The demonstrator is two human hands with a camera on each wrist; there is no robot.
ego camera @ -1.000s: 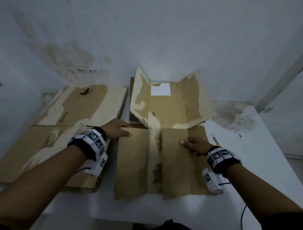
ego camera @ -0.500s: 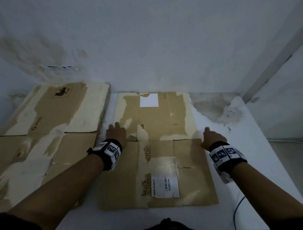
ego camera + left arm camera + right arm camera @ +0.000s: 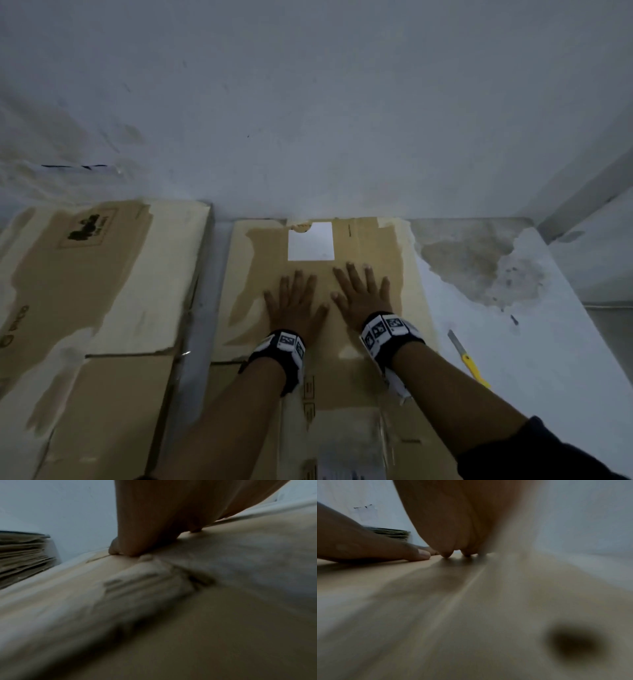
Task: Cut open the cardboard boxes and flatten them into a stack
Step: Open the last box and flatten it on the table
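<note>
Cardboard sheet (image 3: pixel 376 246) under both flat hands (image 3: pixel 296 301)

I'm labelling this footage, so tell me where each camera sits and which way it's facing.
Head: looks down at both forearms, left hand and right hand flat on the flattened box.
Left wrist: low, along the left hand's fingers.
Right wrist: low, along the right hand's fingers.
All three share the cardboard stack.

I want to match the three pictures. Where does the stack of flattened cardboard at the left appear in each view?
Head view: the stack of flattened cardboard fills the left side, beside the box under both hands.
Left wrist view: its layered edges show at the left border.
Right wrist view: a small part shows behind the left hand.
Shared landmark: the pale wall behind it.
</note>
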